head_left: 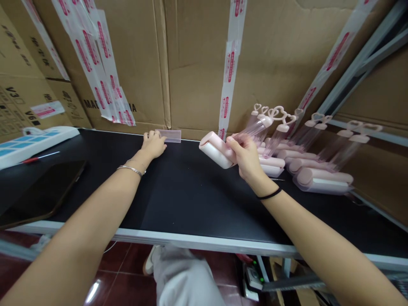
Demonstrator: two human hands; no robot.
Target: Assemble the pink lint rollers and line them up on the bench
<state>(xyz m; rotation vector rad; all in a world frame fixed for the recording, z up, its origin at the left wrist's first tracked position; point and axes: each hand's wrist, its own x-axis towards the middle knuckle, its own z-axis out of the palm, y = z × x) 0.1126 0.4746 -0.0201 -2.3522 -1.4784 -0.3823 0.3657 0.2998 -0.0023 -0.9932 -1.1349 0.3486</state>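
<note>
My right hand (pixel 248 157) is closed around a pink-and-white lint roller (pixel 217 149) with a see-through handle and a heart-shaped loop; it is held tilted above the black table. My left hand (pixel 154 143) reaches to the table's back edge, its fingers bent over the left end of a clear pinkish plastic cover (pixel 173 136). Part of that cover is hidden under the fingers. To the right of my right hand, several similar lint rollers (pixel 325 180) stand in a group, their handles pointing up and back.
Cardboard (pixel 194 63) with printed tape walls off the back. On the left lie a white power strip (pixel 60 135), a red-handled screwdriver (pixel 32 160) and a dark phone or tablet (pixel 41 193). A metal frame (pixel 363 63) rises at the right. The table's metal front edge (pixel 204 242) runs above my legs.
</note>
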